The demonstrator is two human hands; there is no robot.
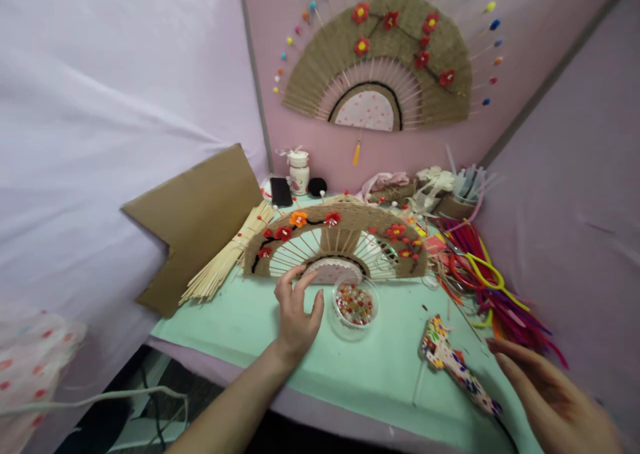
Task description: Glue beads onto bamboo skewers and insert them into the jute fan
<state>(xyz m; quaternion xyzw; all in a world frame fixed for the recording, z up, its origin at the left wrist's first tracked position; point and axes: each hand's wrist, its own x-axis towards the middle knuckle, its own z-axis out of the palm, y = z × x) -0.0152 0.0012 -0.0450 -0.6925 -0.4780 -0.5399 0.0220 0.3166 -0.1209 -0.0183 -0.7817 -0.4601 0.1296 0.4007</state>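
Note:
My left hand [299, 311] is open, its fingers curved and apart, at the lower edge of a small brown twine fan [345, 212]. Whether its fingertips touch the fan, I cannot tell. Red and orange flowers and bead-tipped sticks decorate this fan, which stands on the table. Just right of that hand is a clear round tub [354, 307] of red, clear and amber beads. My right hand [555, 394] hovers at the table's right side, open, with fingers loosely stretched and nothing visible in them. Beside it lies a flower-patterned glue gun [457, 364].
A larger fan [320, 61] hangs on the pink back wall. Brown cardboard [200, 221] and a bundle of thin sticks [230, 257] lie left. Colourful pipe cleaners [505, 311] and yellow-handled scissors [483, 271] lie right. A white jar [299, 172] and a phone [281, 192] are behind.

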